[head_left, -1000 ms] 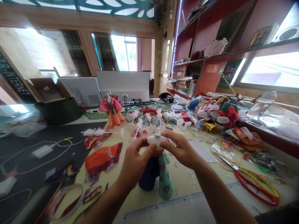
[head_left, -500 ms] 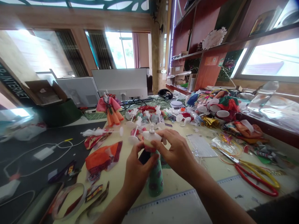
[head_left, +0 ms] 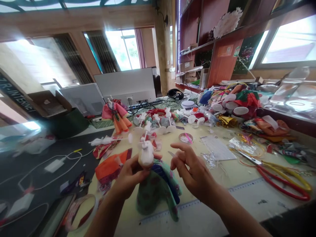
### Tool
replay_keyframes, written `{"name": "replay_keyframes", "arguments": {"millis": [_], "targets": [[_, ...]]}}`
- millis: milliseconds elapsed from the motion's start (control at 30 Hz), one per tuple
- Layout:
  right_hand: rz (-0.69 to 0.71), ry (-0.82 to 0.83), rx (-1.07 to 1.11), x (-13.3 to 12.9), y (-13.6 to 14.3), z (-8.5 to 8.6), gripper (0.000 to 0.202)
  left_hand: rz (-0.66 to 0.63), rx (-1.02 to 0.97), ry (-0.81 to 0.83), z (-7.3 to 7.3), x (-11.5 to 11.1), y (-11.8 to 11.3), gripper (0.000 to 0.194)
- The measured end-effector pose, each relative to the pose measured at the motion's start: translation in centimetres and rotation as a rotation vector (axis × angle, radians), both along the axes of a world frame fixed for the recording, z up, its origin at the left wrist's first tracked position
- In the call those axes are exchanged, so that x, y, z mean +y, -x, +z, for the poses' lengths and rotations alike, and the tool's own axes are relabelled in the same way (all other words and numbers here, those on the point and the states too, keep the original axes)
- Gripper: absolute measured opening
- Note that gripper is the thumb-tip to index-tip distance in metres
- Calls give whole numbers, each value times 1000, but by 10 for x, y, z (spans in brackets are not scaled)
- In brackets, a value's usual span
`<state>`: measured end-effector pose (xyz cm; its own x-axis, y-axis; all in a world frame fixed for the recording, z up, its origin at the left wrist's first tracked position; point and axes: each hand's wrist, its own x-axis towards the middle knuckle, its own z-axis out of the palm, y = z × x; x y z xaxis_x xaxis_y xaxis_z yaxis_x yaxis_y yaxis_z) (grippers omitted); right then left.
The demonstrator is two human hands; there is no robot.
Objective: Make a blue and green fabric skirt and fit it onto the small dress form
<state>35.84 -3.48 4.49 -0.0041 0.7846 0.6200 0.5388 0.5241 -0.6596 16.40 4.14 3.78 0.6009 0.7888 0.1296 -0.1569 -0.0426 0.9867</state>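
Observation:
My left hand is closed round the waist of a small doll with a white torso. A green patterned doll dress with a dark blue strip hangs from it over the table. To the right of the doll and apart from it, my right hand is raised with its index finger stretched out. Its other fingers are curled round a thin, pale, pointed thing, whose kind I cannot make out. Behind the doll lie more white doll parts.
A dressed doll in pink and orange stands at the back left. Orange cloth lies left. A small round dish and white paper are beyond my right hand. Scissors lie right, a ruler in front, a tape roll front left.
The doll has moved left and tilted, and its green dress now spreads out. My right hand has let go of the doll and drawn away to the right. The view has shifted slightly.

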Motion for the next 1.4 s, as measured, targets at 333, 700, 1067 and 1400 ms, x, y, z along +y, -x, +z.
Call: {"name": "replay_keyframes", "arguments": {"millis": [333,700,1067,1400], "targets": [[-39,-72,-199,-8,9,0,12,-45,-6,28,6,-10,0,31],[-24,-28,-208,-3,19,5,11,-14,-35,17,-4,-8,-2,23],[-52,79,-399,1,23,21,6,66,20,-13,-12,-6,1,45],[-25,159,-307,-6,7,36,14,274,52,60,-5,-16,-8,32]]}}
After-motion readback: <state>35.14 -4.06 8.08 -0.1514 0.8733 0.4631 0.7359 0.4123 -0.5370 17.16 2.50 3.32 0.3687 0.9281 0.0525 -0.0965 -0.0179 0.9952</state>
